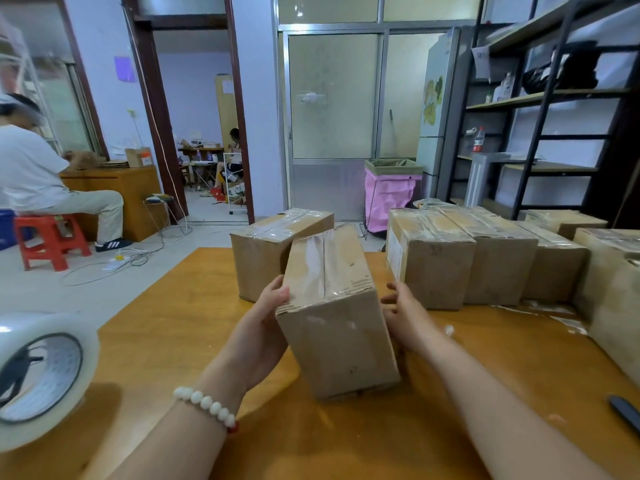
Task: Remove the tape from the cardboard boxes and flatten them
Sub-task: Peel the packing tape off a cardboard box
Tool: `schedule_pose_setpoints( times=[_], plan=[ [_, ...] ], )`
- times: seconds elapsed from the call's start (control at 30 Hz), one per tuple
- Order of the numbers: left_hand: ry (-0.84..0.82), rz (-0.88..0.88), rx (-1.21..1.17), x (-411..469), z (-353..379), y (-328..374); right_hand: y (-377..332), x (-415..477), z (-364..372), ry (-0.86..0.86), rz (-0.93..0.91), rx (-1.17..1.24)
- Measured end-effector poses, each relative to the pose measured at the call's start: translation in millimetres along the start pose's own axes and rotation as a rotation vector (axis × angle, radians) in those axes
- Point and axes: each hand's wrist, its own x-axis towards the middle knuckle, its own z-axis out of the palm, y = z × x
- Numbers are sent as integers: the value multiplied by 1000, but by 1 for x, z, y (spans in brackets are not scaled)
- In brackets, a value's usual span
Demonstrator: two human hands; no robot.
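Fingers of left hand: thumb hooked over the top left edge of the front box; the rest lie hidden along its left face, so I read a grip from thumb and palm.
Fingers of right hand: fingertips spread, nearly straight, laid on the front box's right face, pressing rather than wrapping.
Wrist: bead bracelet on the left one, nearer me than the front box.
Front box: appears tipped, lower edge on the table, clamped between both hands.
Tape: clear wrinkled strip along the front box's top seam, in place.
Rear box: just behind the front box, to its left, taped shut.
Row of boxes: right of the front box, side by side, all taped.
Tape roll: far left of the front box, at the table edge.
Dark tool: far right of the front box; I cannot tell what it is.
Seated person: well beyond the front box to the left, on a red stool.
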Motion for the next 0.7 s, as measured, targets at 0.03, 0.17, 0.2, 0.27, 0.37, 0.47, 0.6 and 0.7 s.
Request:
schedule_pose_setpoints(
  times=[0.03, 0.17, 0.2, 0.27, 0.37, 0.47, 0.6, 0.7],
  plan=[
    [-27, 18, 74, -1, 3, 1, -1, 1, 2, 79, -78, -30],
    [3, 62, 300, -2, 8, 0, -26, -18, -9, 280, -487, 320],
    [22, 65, 310, -2, 9, -1, -34, -26, -12, 250, -580, 398],
    [14, 86, 305, -4, 9, -3, -46, -40, -13, 153, -748, 358],
    [-28, 149, 307, -7, 7, -7, -45, -41, 0, 64, -835, 0],
    [26, 229, 436, -5, 5, -9, -40, -37, 3, -56, -803, -163],
    [-2, 286, 525, -5, 5, -8, -39, -37, -8, -63, -891, -411],
    [-113, 249, 602, -6, 1, -4, -40, -35, -6, 13, -963, -506]
  ],
)
